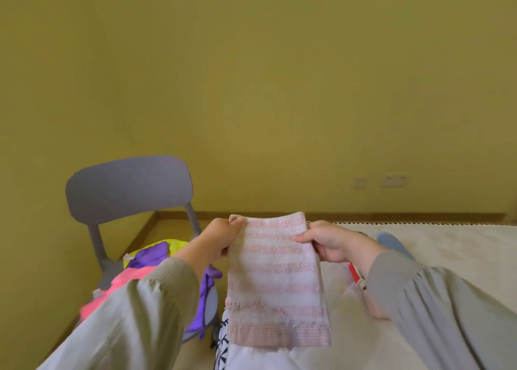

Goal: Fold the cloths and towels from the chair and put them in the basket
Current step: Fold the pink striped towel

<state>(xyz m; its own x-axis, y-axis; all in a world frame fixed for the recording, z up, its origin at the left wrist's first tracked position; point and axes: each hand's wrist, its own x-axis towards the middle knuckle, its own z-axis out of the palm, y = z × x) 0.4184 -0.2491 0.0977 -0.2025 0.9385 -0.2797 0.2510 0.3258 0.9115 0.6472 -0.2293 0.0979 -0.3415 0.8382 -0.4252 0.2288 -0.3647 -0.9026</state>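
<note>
I hold a pink and white striped fluffy towel up in front of me with both hands; my left hand pinches its top left corner, with the thumb in front and the fingers curled behind; my right hand grips the top right edge the same way, with the thumb lying flat on the stripes. The towel hangs straight down between my hands, up in the air (it looks doubled over, because I can see two fringed ends near the bottom, one just above the other); the lowest part is a plain pink band.

To my left stands a grey plastic chair with a round back; on its seat lies a heap of cloths, and my left sleeve hides part of it; there is a bright pink cloth, a purple cloth and a yellow-green cloth, all crumpled and touching.

Under the towel lies a white cloth with dark blue marks; to the right is a wide cream soft surface; a small red thing peeks out by my right wrist, but I cannot tell what it is.
</note>
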